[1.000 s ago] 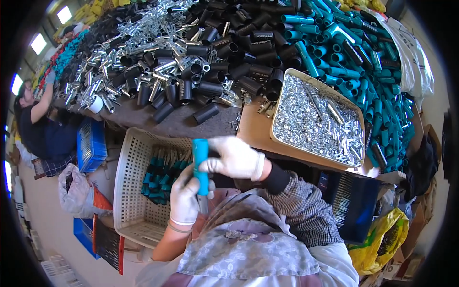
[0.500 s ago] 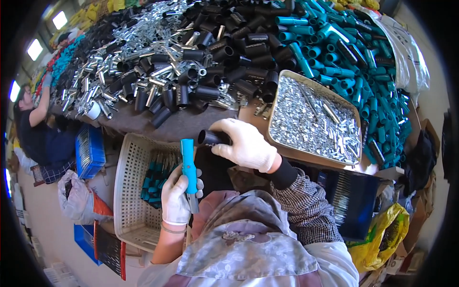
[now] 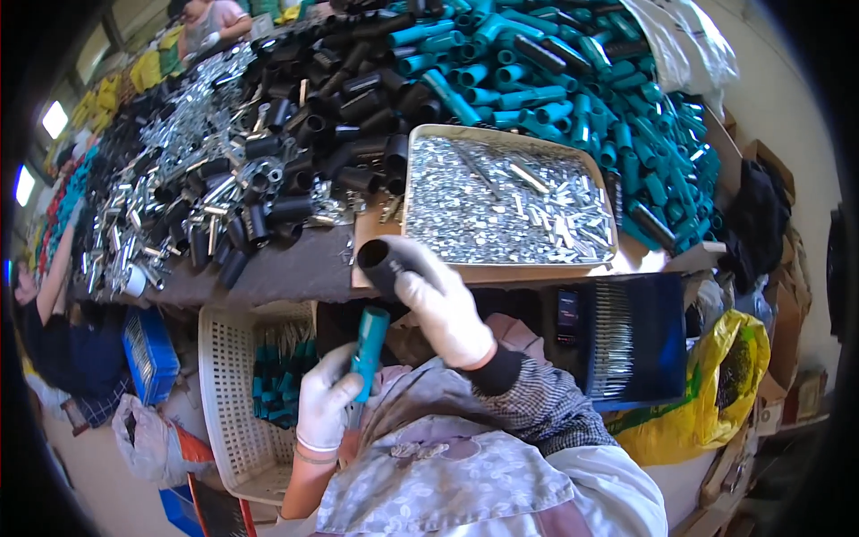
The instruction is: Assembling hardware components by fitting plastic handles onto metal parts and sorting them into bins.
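My left hand (image 3: 327, 400), in a white glove, is closed around a teal tubular handle (image 3: 369, 345) with its open end up. A bit of metal shows under the fingers at its lower end. In my gloved right hand (image 3: 445, 313) is a short black tubular sleeve (image 3: 383, 267), gripped between fingers and thumb, its round opening turned up and to the left. The sleeve is above the handle, with a small gap between them. Just beyond my right hand lies a tray (image 3: 537, 260) full of small metal pieces.
Black sleeves (image 3: 358, 85), metal tubes (image 3: 215, 210) and teal tubes (image 3: 555, 112) are heaped across the table. A cream basket (image 3: 217, 403) with teal-handled pieces stands at left. At right are a dark blue bin (image 3: 658, 349) of metal rods and a yellow bag (image 3: 744, 353). Other people work at far left.
The view has swung right, so table and tray sit farther left in the picture. The teal handle leans more to the right. The black sleeve has tipped up, showing more of its opening.
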`<state>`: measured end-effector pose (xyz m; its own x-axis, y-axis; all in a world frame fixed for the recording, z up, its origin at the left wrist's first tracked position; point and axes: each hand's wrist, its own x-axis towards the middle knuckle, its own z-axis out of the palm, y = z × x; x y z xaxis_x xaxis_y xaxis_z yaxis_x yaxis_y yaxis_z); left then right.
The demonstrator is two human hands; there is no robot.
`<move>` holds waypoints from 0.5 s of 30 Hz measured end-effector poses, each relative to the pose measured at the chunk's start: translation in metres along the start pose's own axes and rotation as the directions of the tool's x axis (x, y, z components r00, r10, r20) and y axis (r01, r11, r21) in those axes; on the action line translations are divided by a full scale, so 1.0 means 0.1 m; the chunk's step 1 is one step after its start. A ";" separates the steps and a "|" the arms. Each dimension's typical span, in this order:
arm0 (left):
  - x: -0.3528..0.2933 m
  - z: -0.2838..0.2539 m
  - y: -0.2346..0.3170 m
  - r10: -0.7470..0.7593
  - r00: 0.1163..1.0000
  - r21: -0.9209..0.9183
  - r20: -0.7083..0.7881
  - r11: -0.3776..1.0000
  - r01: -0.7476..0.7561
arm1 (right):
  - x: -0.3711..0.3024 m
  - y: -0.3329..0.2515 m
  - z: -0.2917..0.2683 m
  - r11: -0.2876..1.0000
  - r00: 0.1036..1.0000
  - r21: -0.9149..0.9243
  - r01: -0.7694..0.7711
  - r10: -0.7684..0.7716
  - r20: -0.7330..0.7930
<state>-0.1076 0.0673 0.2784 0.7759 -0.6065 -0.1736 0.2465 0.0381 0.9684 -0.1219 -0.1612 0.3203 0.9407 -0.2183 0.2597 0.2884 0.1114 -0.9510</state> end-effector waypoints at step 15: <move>0.06 0.35 0.08 -0.044 0.993 -0.332 0.112 0.940 0.079 | -0.10 -0.12 -0.30 0.919 0.949 -0.340 0.199 -0.095 0.299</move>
<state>-0.1211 0.0363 0.2909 0.6944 -0.6928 -0.1947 0.4859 0.2518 0.8370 -0.1403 -0.1893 0.3240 0.9192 0.0725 0.3870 0.3916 -0.2703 -0.8795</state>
